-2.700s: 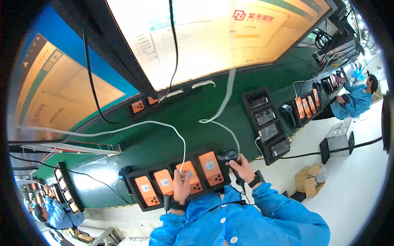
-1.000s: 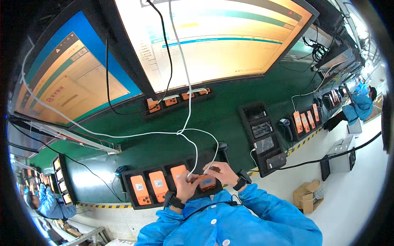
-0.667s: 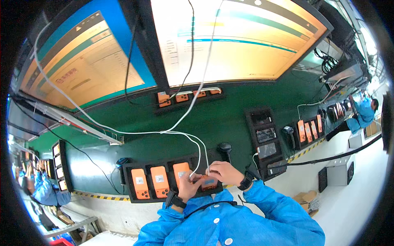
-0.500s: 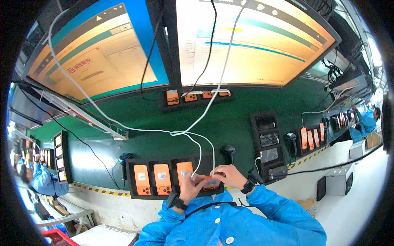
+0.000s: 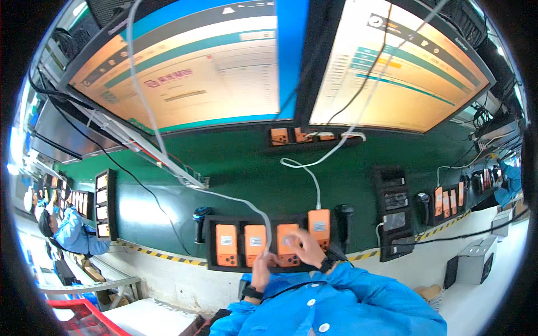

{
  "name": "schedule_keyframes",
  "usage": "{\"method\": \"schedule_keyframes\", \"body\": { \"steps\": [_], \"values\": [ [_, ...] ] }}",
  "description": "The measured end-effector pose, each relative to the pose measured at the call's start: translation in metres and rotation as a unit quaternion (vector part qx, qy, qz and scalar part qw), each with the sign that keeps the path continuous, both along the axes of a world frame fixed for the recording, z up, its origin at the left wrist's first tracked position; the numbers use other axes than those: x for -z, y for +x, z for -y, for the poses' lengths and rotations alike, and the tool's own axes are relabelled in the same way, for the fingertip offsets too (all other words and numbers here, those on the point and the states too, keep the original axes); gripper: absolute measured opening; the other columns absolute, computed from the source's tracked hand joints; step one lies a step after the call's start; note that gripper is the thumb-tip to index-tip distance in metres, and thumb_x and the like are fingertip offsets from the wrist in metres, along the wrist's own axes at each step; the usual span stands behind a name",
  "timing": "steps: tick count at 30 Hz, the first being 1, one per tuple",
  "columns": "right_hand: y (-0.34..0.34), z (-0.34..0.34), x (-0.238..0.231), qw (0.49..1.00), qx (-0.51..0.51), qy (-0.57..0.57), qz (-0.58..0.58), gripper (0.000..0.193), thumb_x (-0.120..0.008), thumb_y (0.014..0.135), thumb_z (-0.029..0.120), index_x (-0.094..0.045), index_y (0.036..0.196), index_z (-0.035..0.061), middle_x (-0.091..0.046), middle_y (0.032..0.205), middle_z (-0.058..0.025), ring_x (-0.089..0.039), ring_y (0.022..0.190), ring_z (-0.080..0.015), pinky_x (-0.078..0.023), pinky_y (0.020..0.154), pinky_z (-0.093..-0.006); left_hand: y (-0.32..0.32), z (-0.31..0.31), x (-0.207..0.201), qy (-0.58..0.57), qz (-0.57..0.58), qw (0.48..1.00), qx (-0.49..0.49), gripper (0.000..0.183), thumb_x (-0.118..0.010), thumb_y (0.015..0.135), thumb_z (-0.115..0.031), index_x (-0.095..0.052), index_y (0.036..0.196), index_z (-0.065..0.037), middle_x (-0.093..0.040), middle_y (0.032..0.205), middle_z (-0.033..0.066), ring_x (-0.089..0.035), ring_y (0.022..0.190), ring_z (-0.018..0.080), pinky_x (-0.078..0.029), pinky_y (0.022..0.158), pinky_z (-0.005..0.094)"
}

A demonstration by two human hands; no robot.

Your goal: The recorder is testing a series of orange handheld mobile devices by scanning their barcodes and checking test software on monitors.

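Several orange phones lie back-up in a black tray (image 5: 210, 252) at the table's near edge. The white cable (image 5: 268, 229) runs down into my left hand (image 5: 262, 270), whose fingers are closed round its end beside the second phone (image 5: 255, 245) from the left. My right hand (image 5: 309, 251) is over the third phone (image 5: 287, 232), with bent fingers apart and tips at its back; part of that phone is hidden. Farther right, the last phone (image 5: 319, 223) has a second white cable (image 5: 318, 193) at its top end and sticks up past the tray's far edge.
Barcode scanners stand left (image 5: 200, 223) and right (image 5: 344, 227) of the tray. A black tray of dark devices (image 5: 394, 221) lies farther right. Two monitors (image 5: 190, 78) rise at the back, above another phone tray (image 5: 274, 144). Loose cables cross the table. Other people work at the sides.
The view has shifted left. Both hands have moved away from the rightmost phone, which now has a cable at its top. My left hand holds the other cable; my right is over the third phone.
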State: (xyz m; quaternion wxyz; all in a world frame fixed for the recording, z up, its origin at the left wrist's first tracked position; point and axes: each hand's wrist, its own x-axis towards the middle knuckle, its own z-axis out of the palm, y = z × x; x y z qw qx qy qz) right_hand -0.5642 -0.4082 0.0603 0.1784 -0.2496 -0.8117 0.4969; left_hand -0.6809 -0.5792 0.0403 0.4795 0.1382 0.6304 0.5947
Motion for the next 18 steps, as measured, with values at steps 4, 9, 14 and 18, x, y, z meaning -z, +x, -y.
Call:
{"method": "schedule_keyframes", "body": {
  "steps": [4,9,14,18],
  "values": [
    [-0.037,0.053,-0.011,0.955,-0.059,-0.281,0.074,0.042,-0.036,0.100,0.032,-0.056,0.117,-0.0001,-0.064,0.104,-0.0146,-0.061,0.093,-0.0200,-0.045,0.086,-0.0334,-0.030,-0.005,-0.024,0.033,-0.023,0.968,0.247,0.024,-0.048,0.094,-0.017,-0.060,0.099,0.003,-0.062,0.079,0.0080,-0.059,0.074,0.0161,-0.047,0.067,0.0308],
    [-0.063,0.070,-0.004,0.949,0.024,-0.313,-0.027,0.042,-0.033,0.101,0.035,-0.058,0.092,0.0021,-0.059,0.075,-0.0066,-0.057,0.063,-0.0126,-0.045,0.056,-0.0261,-0.119,0.021,-0.037,-0.039,-0.273,0.940,0.201,0.022,-0.062,0.086,-0.021,-0.067,0.092,0.000,-0.064,0.078,0.0158,-0.063,0.070,0.0215,-0.050,0.063,0.0346],
    [-0.072,0.083,0.002,0.901,0.185,-0.391,-0.021,0.042,-0.034,0.100,0.039,-0.050,0.079,0.0074,-0.039,0.058,0.0033,-0.037,0.048,-0.0053,-0.033,0.045,-0.0228,-0.236,0.027,0.022,-0.199,-0.523,0.812,-0.163,0.045,-0.063,0.069,-0.006,-0.048,0.112,-0.001,-0.054,0.106,0.0194,-0.050,0.102,0.0375,-0.039,0.089,0.0454],
    [-0.094,0.107,-0.001,0.810,0.248,-0.528,-0.066,0.031,-0.037,0.100,0.036,-0.049,0.091,0.0088,-0.035,0.063,0.0046,-0.034,0.051,-0.0050,-0.031,0.046,-0.0220,-0.287,0.056,0.130,-0.178,-0.051,0.977,-0.106,0.044,-0.073,0.070,-0.016,-0.052,0.105,0.001,-0.062,0.094,0.0128,-0.059,0.086,0.0235,-0.046,0.079,0.0342]
  ]
}}
